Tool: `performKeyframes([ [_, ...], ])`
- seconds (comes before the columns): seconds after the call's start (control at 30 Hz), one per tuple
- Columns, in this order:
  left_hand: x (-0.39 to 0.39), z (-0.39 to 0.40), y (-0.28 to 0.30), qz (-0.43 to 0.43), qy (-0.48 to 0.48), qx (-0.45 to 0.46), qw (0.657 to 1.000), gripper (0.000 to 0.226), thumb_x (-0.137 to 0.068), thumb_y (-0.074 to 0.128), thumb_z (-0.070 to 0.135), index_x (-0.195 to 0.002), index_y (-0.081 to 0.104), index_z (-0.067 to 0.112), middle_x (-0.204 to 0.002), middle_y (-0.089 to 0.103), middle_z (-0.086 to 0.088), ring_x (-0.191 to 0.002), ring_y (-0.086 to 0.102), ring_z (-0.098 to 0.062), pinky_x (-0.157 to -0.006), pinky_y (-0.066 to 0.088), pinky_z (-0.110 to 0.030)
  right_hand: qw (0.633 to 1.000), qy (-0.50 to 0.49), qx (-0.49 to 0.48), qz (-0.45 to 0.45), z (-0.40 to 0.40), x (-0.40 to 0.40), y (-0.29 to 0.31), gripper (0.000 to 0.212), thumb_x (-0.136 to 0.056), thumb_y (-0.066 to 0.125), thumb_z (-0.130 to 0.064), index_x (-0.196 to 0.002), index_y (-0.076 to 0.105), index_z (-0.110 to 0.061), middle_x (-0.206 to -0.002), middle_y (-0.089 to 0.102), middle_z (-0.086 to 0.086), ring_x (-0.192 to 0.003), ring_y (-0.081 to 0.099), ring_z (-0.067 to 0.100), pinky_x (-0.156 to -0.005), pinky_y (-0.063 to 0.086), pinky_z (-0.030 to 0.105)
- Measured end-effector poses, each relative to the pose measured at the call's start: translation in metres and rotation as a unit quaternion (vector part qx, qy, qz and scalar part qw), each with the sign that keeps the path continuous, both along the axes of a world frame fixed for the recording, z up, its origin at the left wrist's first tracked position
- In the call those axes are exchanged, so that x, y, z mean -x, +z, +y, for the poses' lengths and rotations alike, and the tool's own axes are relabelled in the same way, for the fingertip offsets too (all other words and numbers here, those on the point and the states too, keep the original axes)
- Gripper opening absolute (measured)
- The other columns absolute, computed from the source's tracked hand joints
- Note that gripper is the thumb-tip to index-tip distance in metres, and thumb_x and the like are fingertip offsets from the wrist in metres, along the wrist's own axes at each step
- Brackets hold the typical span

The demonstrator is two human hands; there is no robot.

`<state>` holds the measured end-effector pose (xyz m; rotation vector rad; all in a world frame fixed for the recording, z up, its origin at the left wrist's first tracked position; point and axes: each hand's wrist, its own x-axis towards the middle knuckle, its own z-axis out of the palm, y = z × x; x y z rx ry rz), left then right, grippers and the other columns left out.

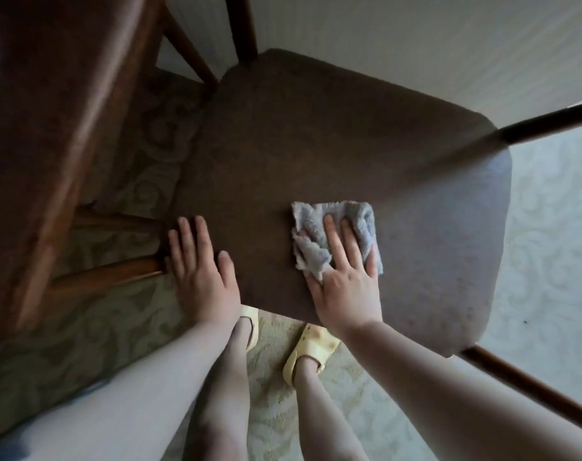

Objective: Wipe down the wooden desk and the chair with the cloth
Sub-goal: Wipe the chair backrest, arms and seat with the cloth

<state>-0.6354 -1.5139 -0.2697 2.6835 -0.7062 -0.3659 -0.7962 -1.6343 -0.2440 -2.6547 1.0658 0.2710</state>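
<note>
Beside wooden desk [43,134], both flat hands on chair [349,154]; right hand [344,281] atop cloth [336,234]

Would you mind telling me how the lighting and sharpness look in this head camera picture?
Head view: dim overall, the desk at left dark and soft; daylight brightens the chair seat at right; wide-angle bending curves the chair legs; the cloth and right hand are fairly sharp.

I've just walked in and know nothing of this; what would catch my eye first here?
A right hand pressing a grey cloth flat on the brown chair seat, mid-picture. The left hand rests on the seat's left edge, and yellow sandals show on the patterned carpet below.
</note>
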Motion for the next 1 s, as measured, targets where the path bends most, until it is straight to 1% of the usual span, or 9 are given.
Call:
performKeyframes([
  [0.13, -0.014, 0.016, -0.001, 0.036, 0.016, 0.086, 0.996, 0.059, -0.094, 0.035, 0.023, -0.15, 0.028, 0.003, -0.159, 0.018, -0.015, -0.147, 0.016, -0.031, -0.12, 0.011, -0.031, 0.962, 0.263, -0.078, 0.003, 0.029, -0.071, 0.0, 0.06, -0.094, 0.048, -0.044, -0.15, 0.029, -0.041, -0.163, 0.001, -0.008, -0.15, -0.003, 0.018, -0.118, -0.007, 0.05],
  [0.27, -0.017, 0.001, 0.009, 0.1, 0.118, 0.141, 0.978, 0.066, -0.096, 0.027, 0.039, -0.146, 0.033, -0.004, -0.158, 0.021, -0.018, -0.147, 0.019, -0.028, -0.119, 0.012, -0.027, 0.925, 0.37, -0.041, 0.071, -0.011, -0.124, 0.009, 0.062, -0.101, 0.035, -0.044, -0.153, 0.0, -0.043, -0.161, -0.017, -0.012, -0.148, -0.018, 0.013, -0.117, -0.014, 0.045],
  [0.43, -0.029, -0.015, 0.011, 0.111, 0.143, 0.146, 0.973, 0.069, -0.095, 0.024, 0.043, -0.151, 0.022, 0.003, -0.16, 0.012, -0.015, -0.149, 0.009, -0.026, -0.119, 0.006, -0.031, 0.994, 0.089, -0.057, 0.031, -0.025, -0.138, 0.013, 0.059, -0.099, 0.039, -0.041, -0.152, 0.014, -0.043, -0.164, -0.005, -0.007, -0.15, -0.009, 0.019, -0.119, -0.002, 0.052],
  [0.5, -0.038, -0.02, 0.015, 0.125, 0.195, 0.17, 0.958, 0.068, -0.094, 0.023, 0.04, -0.152, 0.021, 0.006, -0.161, 0.01, -0.013, -0.149, 0.007, -0.022, -0.117, 0.003, -0.025, 0.993, 0.111, -0.038, 0.017, -0.003, -0.136, 0.012, 0.057, -0.098, 0.041, -0.041, -0.152, 0.022, -0.038, -0.164, 0.0, -0.002, -0.15, -0.004, 0.024, -0.117, -0.001, 0.056],
  [0.63, -0.04, -0.025, 0.018, 0.127, 0.245, 0.191, 0.942, 0.068, -0.094, 0.023, 0.042, -0.153, 0.022, 0.007, -0.161, 0.012, -0.011, -0.149, 0.009, -0.02, -0.117, 0.006, -0.026, 0.88, 0.463, -0.013, 0.106, 0.03, -0.125, 0.011, 0.064, -0.101, 0.03, -0.044, -0.156, 0.006, -0.022, -0.164, -0.004, 0.0, -0.148, -0.015, 0.022, -0.115, -0.016, 0.05],
  [0.77, -0.037, -0.026, 0.012, 0.095, 0.23, 0.193, 0.949, 0.065, -0.097, 0.027, 0.036, -0.15, 0.023, -0.001, -0.16, 0.013, -0.018, -0.148, 0.009, -0.027, -0.117, 0.003, -0.025, 0.833, 0.545, 0.003, 0.096, -0.016, -0.165, 0.01, 0.056, -0.103, 0.025, -0.044, -0.155, 0.01, -0.029, -0.163, -0.005, -0.006, -0.149, -0.013, 0.016, -0.116, -0.013, 0.042],
  [0.83, -0.038, -0.03, 0.01, 0.098, 0.243, 0.19, 0.946, 0.065, -0.096, 0.028, 0.034, -0.15, 0.023, -0.002, -0.159, 0.013, -0.019, -0.148, 0.011, -0.027, -0.117, 0.003, -0.025, 0.857, 0.505, -0.005, 0.097, -0.043, -0.195, 0.008, 0.054, -0.103, 0.027, -0.044, -0.154, 0.01, -0.037, -0.163, -0.005, -0.007, -0.149, -0.011, 0.016, -0.118, -0.006, 0.044],
  [0.93, -0.038, -0.036, 0.007, 0.094, 0.237, 0.164, 0.953, 0.065, -0.096, 0.028, 0.035, -0.15, 0.024, -0.002, -0.159, 0.017, -0.019, -0.148, 0.013, -0.029, -0.118, 0.004, -0.029, 0.959, 0.276, -0.028, 0.059, -0.085, -0.218, 0.004, 0.055, -0.103, 0.031, -0.044, -0.153, 0.01, -0.044, -0.164, -0.004, -0.007, -0.15, -0.009, 0.017, -0.118, -0.005, 0.047],
  [1.0, -0.042, -0.042, 0.006, 0.084, 0.224, 0.157, 0.958, 0.064, -0.096, 0.028, 0.035, -0.149, 0.025, -0.002, -0.158, 0.02, -0.02, -0.147, 0.015, -0.031, -0.12, 0.008, -0.036, 0.988, 0.152, -0.001, 0.034, -0.081, -0.21, 0.002, 0.055, -0.102, 0.031, -0.045, -0.153, 0.01, -0.043, -0.164, -0.001, -0.004, -0.15, -0.009, 0.02, -0.118, -0.003, 0.05],
])
